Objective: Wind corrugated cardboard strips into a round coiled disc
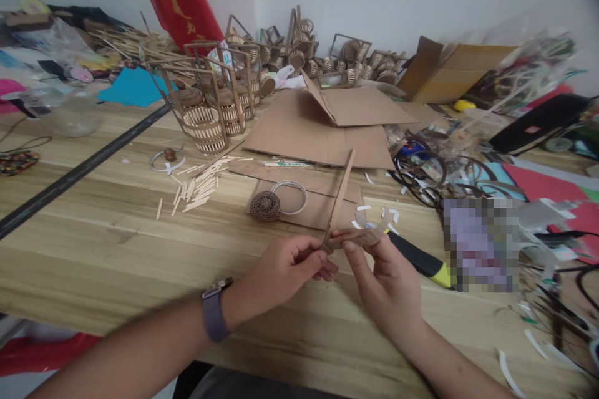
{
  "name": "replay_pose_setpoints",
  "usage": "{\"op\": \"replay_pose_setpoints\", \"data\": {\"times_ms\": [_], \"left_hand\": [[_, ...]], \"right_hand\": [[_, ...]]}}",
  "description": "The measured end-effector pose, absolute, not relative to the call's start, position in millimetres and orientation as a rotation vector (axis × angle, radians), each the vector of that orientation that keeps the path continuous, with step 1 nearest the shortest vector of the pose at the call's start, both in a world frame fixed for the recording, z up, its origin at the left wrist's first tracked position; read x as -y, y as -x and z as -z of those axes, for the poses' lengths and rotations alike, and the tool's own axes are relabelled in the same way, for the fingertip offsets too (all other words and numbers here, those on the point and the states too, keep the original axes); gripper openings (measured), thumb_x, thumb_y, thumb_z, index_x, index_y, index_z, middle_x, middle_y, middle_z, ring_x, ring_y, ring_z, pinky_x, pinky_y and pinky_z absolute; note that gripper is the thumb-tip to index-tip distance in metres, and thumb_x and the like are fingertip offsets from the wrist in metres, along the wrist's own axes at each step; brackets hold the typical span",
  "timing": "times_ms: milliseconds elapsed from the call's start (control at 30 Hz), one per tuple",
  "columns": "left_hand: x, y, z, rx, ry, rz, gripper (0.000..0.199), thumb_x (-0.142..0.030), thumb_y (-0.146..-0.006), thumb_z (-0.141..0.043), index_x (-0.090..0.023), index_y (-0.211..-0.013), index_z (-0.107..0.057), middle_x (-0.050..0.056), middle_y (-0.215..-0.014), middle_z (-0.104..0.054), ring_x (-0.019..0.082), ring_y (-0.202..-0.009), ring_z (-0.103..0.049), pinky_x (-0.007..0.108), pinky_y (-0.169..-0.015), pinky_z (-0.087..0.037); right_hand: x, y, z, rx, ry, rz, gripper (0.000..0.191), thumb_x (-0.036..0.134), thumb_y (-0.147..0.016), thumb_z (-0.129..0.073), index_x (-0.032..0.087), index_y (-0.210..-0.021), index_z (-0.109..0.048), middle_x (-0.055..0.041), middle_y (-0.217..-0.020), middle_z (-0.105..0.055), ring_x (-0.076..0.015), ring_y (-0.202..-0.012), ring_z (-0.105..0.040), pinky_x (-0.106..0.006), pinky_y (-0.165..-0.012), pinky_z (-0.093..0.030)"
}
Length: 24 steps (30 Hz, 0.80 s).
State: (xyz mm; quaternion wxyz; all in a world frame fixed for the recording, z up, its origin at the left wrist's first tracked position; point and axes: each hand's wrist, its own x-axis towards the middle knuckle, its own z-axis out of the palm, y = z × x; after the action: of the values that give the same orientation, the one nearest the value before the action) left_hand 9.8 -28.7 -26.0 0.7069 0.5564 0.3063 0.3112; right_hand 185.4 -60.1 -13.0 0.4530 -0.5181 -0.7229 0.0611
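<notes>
My left hand point(285, 268), with a watch on its wrist, pinches the lower end of a narrow brown cardboard strip point(342, 190). The strip slants up and away from my fingertips. My right hand point(386, 280) is closed at the same end, thumb against fingers, touching the strip just beside the left fingertips. A pale, see-through band point(375, 234) shows over the right fingers; its far end is blurred. Beyond the hands lie a coiled cardboard disc point(265, 206) and a white ring point(304, 198), both partly on a flat cardboard piece point(318, 215).
Short wooden sticks point(199, 187) are scattered left of the disc. Small handled baskets point(203, 128) stand behind them. Cardboard sheets point(290, 124) cover the back middle. A black-and-yellow cutter point(418, 259) lies right of my hand, near paper scraps and tangled cords point(421, 165).
</notes>
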Motion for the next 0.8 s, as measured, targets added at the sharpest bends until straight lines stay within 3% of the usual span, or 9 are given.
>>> {"op": "replay_pose_setpoints", "data": {"times_ms": [233, 367, 633, 800], "left_hand": [[25.9, -12.4, 25.0, -0.698, -1.213, -0.707, 0.046, -0.057, -0.085, -0.061, -0.012, -0.092, -0.069, 0.006, -0.082, -0.07, 0.017, -0.074, -0.067, 0.027, -0.069, -0.054], [26.3, -13.1, 24.7, -0.71, -1.203, -0.745, 0.046, -0.056, -0.084, -0.063, -0.012, -0.093, -0.069, 0.006, -0.084, -0.07, 0.016, -0.074, -0.067, 0.025, -0.068, -0.053], [31.0, -9.9, 22.4, -0.712, -1.297, -0.74, 0.034, -0.044, -0.092, -0.057, -0.012, -0.093, -0.07, 0.007, -0.082, -0.072, 0.015, -0.073, -0.068, 0.025, -0.068, -0.052], [29.6, -10.1, 22.2, -0.679, -1.288, -0.709, 0.036, -0.046, -0.092, -0.057, -0.013, -0.098, -0.069, 0.009, -0.087, -0.073, 0.017, -0.077, -0.069, 0.027, -0.072, -0.054]], "right_hand": [[59.6, -181.5, 13.8, 2.006, 1.159, 0.135, 0.003, 0.025, -0.094, -0.058, 0.025, -0.095, -0.06, -0.0019, -0.091, -0.077, -0.0209, -0.088, -0.07, -0.037, -0.082, -0.04], [60.0, -181.3, 16.3, 2.026, 1.151, 0.167, 0.01, 0.018, -0.095, -0.053, 0.024, -0.096, -0.061, -0.0028, -0.095, -0.077, -0.0201, -0.089, -0.07, -0.038, -0.086, -0.037], [61.8, -184.6, 12.1, 1.947, 1.212, 0.021, 0.01, 0.018, -0.094, -0.054, 0.025, -0.094, -0.061, -0.0012, -0.091, -0.077, -0.0194, -0.084, -0.07, -0.035, -0.081, -0.043], [62.5, -185.7, 13.0, 1.82, 1.249, -0.146, 0.011, 0.02, -0.094, -0.053, 0.025, -0.094, -0.063, -0.0024, -0.089, -0.076, -0.0193, -0.085, -0.07, -0.032, -0.075, -0.05]]}}
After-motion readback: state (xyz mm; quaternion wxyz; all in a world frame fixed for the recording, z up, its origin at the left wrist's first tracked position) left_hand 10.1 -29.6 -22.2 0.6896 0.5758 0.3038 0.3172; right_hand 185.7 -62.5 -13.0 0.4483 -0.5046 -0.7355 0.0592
